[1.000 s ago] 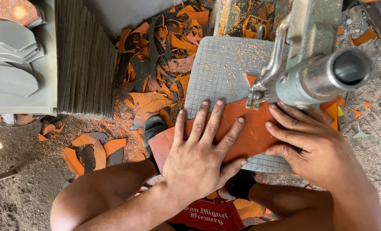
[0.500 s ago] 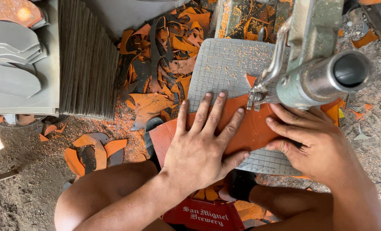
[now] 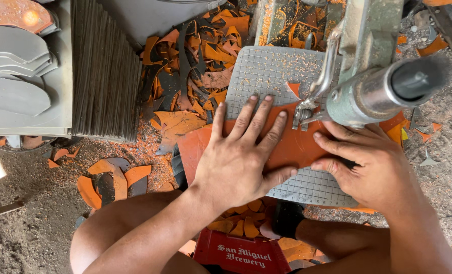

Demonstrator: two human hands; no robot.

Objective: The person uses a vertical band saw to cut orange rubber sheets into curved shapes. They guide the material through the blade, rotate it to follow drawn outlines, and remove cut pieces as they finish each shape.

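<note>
An orange rubber sheet (image 3: 297,144) lies flat on the grey gridded saw table (image 3: 266,71). My left hand (image 3: 238,157) presses down on its left part, fingers spread and pointing away from me. My right hand (image 3: 370,165) rests on its right edge, fingers pointing left toward the blade. The saw's blade holder (image 3: 307,109) meets the sheet between my hands, under the grey-green metal arm (image 3: 383,91) of the machine. Both hands are flat; neither grips anything.
Orange and black offcuts (image 3: 195,61) are heaped behind and left of the table. A stack of dark sheets (image 3: 106,71) stands on edge at left, with grey sole-shaped pieces (image 3: 15,76) beside it. A red crate (image 3: 241,253) sits between my knees. The ground is covered in sawdust.
Both hands and the orange sheet have slid slightly away from me, toward the blade. Otherwise the scene is the same.
</note>
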